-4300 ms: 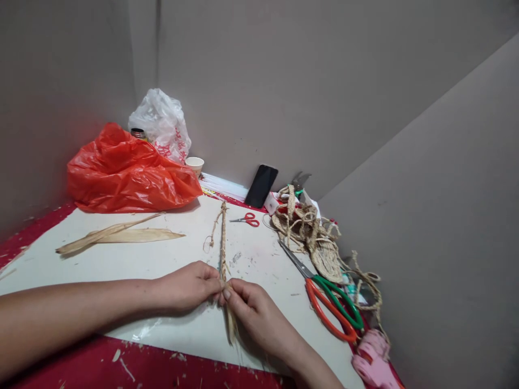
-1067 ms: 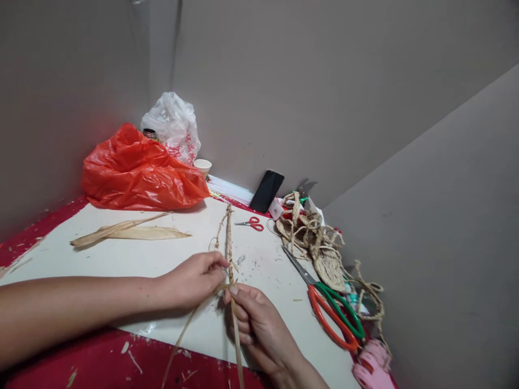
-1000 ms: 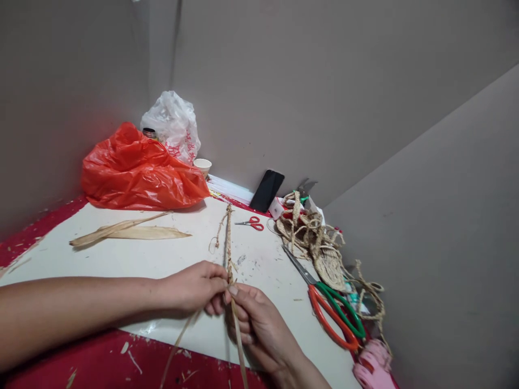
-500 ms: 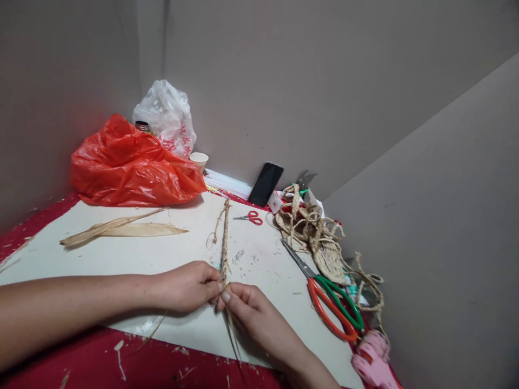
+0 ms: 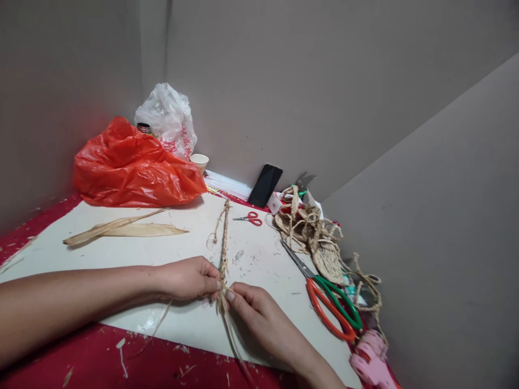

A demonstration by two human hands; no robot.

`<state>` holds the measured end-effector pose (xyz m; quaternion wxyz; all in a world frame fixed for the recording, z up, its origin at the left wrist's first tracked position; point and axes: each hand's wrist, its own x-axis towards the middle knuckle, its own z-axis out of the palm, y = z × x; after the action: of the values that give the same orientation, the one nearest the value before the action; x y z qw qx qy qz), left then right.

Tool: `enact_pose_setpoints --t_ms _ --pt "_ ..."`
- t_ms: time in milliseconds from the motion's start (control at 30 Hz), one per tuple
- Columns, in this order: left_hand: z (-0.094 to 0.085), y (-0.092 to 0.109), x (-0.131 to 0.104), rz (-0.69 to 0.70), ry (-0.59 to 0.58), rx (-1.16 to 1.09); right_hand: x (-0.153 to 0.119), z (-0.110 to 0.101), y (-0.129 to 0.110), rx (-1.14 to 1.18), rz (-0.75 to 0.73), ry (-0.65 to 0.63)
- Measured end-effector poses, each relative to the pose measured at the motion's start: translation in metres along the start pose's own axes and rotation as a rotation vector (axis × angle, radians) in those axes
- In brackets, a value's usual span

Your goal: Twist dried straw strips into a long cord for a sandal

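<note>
A narrow braid of dry, straw-coloured plant fibre runs away from me across the white sheet. At its near end, my left hand pinches the braid from the left. My right hand grips a fibre strand between thumb and fingers, just right of the braid's end. Loose strands hang down from between the hands toward the sheet's near edge. A thin cord with a knot lies left of the braid's far part. Small red-handled scissors lie right of it.
Dry leaf strips lie at left, before a red plastic bag. A paper cup and a phone stand behind. Large scissors, woven fibre pieces and a pink object are at right.
My hands have moved slightly apart at the braid's near end, and more of the loose strands shows between them. The surrounding objects stay in place.
</note>
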<state>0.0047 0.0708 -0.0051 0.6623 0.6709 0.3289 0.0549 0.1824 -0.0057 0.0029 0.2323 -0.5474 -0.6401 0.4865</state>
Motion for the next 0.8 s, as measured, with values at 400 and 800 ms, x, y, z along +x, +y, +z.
enact_pose_setpoints --t_ms 400,800 --pt "-0.001 -0.003 0.001 0.012 0.014 0.084 0.003 -0.003 0.004 0.009 0.057 -0.013" --pt "0.013 -0.009 0.003 0.009 0.153 -0.144 0.001 -0.008 -0.003 -0.103 0.089 -0.049"
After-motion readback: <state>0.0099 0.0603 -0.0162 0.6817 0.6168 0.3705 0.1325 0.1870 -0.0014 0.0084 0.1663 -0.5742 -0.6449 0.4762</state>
